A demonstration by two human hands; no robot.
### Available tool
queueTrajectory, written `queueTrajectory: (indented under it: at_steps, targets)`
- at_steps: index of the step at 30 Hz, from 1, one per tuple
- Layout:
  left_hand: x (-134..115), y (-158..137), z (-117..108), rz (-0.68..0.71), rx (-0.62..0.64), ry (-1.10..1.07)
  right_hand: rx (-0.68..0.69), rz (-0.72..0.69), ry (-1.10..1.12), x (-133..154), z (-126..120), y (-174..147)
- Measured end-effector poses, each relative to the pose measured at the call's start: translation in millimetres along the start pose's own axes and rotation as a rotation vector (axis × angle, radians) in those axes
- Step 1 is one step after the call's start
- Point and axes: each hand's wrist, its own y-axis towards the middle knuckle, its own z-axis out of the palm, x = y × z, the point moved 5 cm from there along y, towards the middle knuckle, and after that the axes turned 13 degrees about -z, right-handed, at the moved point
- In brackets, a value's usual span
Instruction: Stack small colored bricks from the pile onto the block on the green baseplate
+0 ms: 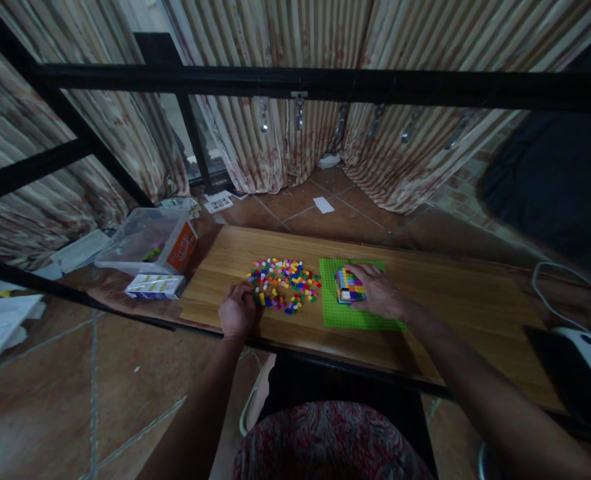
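Observation:
A low structure of colourful toy bricks (344, 291) sits on a green studded baseplate (335, 319). My right hand (376, 291) reaches over its right side, with fingers at the far edge and thumb at the near edge, gripping it. Left of the baseplate lies a spread of small loose bricks (288, 273) in many colours. At the near left border of that spread is my left hand (237, 310), its fingers curled together close to the bricks. Whatever it may hold is hidden by the hand.
The wooden tabletop (455, 293) is long and narrow. Left of it stand a clear plastic bin (130, 240) with an orange label and a white box (155, 287). A white device (588, 353) with a cable lies far right. A black metal bar (325, 87) crosses before the curtains.

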Motion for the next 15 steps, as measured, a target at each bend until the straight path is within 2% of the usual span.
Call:
queueTrajectory:
  at_steps: [5,9,12,15]
  targets:
    - [0,0,2,0.003,0.011,0.010,-0.026,0.032,-0.030,-15,5,-20]
    - [2,0,3,-0.012,0.019,0.010,-0.033,0.043,-0.093,-20,-4,-32]
    - [1,-1,2,-0.008,0.023,-0.003,-0.080,0.016,-0.157,0,-16,-30]
    - [1,-2,2,-0.002,0.028,-0.014,-0.186,-0.028,-0.093,42,-21,-14]
